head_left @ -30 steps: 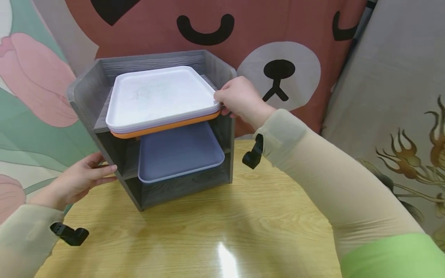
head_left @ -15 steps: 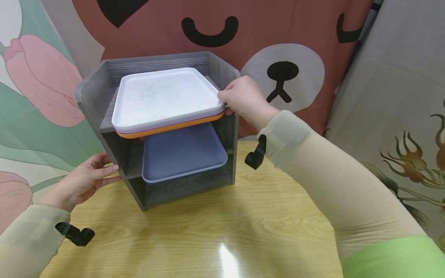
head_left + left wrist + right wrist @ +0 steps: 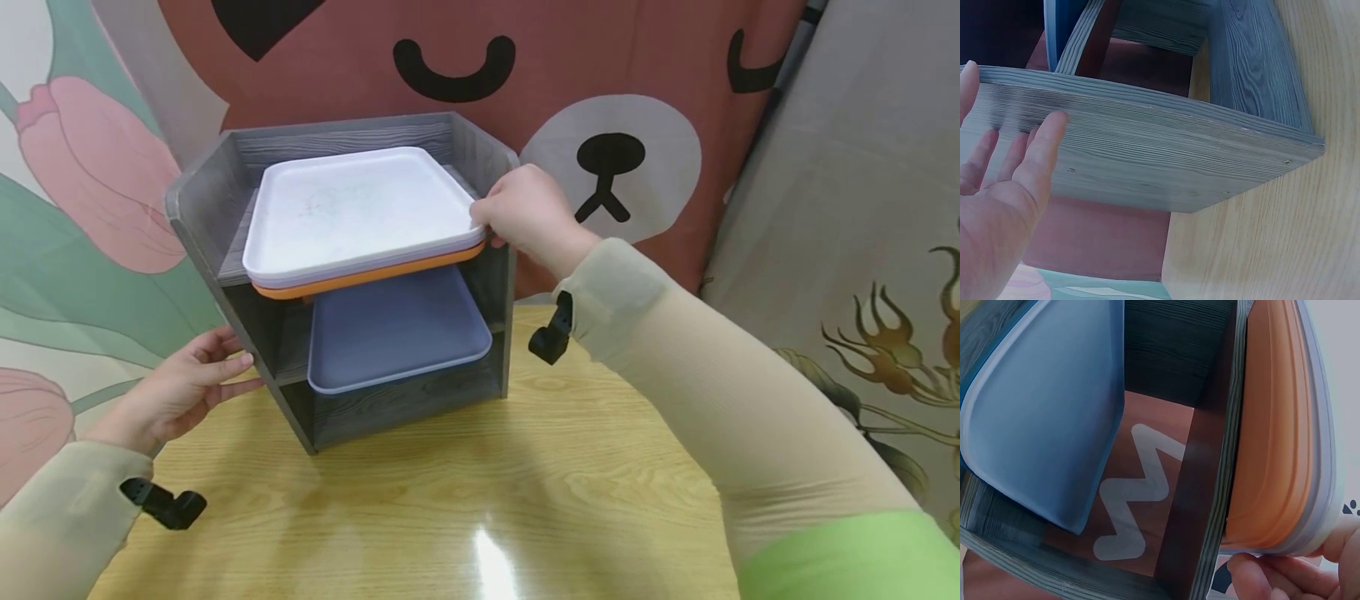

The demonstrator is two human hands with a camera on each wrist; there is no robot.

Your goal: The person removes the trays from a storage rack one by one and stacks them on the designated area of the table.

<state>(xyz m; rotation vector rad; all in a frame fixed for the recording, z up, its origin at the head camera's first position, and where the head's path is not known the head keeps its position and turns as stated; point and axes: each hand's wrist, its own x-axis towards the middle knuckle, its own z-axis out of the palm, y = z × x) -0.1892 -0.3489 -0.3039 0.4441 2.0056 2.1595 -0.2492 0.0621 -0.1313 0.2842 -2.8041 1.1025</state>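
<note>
A white tray (image 3: 360,208) lies on top of a lavender tray (image 3: 367,259) and an orange tray (image 3: 375,272), stacked on the upper shelf of a grey wooden rack (image 3: 204,196). The stack juts out past the shelf's front. At the white tray's front right corner, my right hand (image 3: 528,208) pinches the rim, thumb on top and fingers curled beside the stack. Below, a blue-grey tray (image 3: 397,333) sticks out from the middle shelf. My left hand (image 3: 187,379) rests against the rack's left side panel (image 3: 1116,144) with its fingers extended.
The rack stands at an angle on a light wooden table (image 3: 450,500). Behind it hangs a curtain (image 3: 585,50) with a bear face. A grey cloth (image 3: 840,208) with a plant print hangs on the right.
The whole scene has shifted slightly right in the head view. Both hands keep their places on the tray and the rack, and the trays look unmoved.
</note>
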